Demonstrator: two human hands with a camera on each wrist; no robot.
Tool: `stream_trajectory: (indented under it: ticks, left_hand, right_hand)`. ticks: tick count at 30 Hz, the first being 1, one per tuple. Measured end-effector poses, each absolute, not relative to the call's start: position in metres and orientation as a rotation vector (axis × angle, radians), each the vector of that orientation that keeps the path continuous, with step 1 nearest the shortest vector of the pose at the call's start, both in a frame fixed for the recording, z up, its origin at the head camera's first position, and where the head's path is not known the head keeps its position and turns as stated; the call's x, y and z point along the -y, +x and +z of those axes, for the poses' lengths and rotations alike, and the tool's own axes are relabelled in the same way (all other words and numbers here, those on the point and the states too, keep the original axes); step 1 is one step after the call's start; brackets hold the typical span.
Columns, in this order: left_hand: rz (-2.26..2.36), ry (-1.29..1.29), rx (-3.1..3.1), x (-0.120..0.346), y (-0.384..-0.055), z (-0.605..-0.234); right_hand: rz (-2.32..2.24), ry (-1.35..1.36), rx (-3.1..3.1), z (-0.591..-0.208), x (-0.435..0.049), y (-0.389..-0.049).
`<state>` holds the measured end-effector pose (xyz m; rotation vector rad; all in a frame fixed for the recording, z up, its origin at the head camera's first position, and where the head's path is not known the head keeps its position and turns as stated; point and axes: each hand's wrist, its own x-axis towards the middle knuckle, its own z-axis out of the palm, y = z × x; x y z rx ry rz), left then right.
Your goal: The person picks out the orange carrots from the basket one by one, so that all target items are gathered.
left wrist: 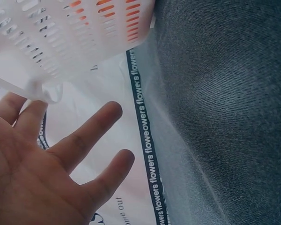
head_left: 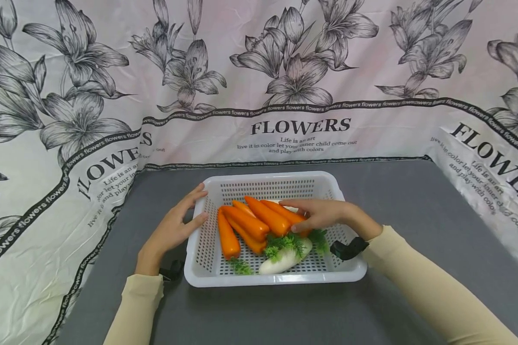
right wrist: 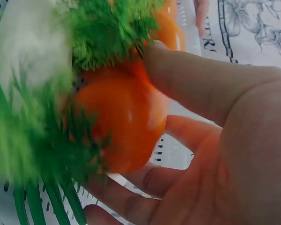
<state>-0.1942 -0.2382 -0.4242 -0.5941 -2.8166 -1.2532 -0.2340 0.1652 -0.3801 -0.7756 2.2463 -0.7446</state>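
A white perforated plastic basket (head_left: 276, 278) holds several orange carrots (head_left: 243, 223), a white radish (head_left: 287, 258) and green leafy tops (head_left: 280, 244). My left hand (head_left: 172, 232) touches the basket's left rim with its fingers spread and fairly straight; some fingertips pass behind the rim in the left wrist view. Over the basket's right half, my right hand (head_left: 321, 213) holds the rightmost carrot (right wrist: 126, 122) between thumb and fingers. Leaves partly cover this carrot in the right wrist view. Another white piece shows behind the carrots, mostly hidden by the right hand.
The basket stands on a grey tabletop (head_left: 267, 316). A white cloth (head_left: 190, 139) printed with flowers and lettering hangs behind and along both sides. Each wrist wears a dark camera strap, the right one (head_left: 349, 249) just above the basket's right rim.
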Motion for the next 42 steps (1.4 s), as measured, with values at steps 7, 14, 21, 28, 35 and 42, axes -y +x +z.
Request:
stream_trajectory:
  ticks: [7,14,21,28,35,42]
  left_hand:
    - [-1.256,-0.575,2.829,0.236,-0.195,-0.425]
    - [-1.263,-0.587,2.819,0.236,-0.195,-0.424]
    - [-1.276,-0.589,2.817,0.236,-0.195,-0.425]
    - [-1.289,-0.586,2.817,0.236,-0.195,-0.424]
    - [-1.294,-0.595,2.813,0.236,-0.194,-0.425]
    - [-1.302,-0.587,2.817,0.237,-0.193,-0.426]
  right_hand:
    - [-0.776,-0.741,-2.288,-0.377,-0.167,-0.234]
    - [-0.82,-0.765,-2.406,-0.372,-0.168,-0.233]
    - [-0.923,-0.787,-2.426,-0.368,-0.171,-0.232]
    - [-1.003,-0.787,-2.444,-0.363,-0.175,-0.232]
    - [-1.117,-0.767,-2.439,-0.359,-0.18,-0.232]
    - [-1.173,-0.685,-2.493,-0.353,-0.191,-0.232]
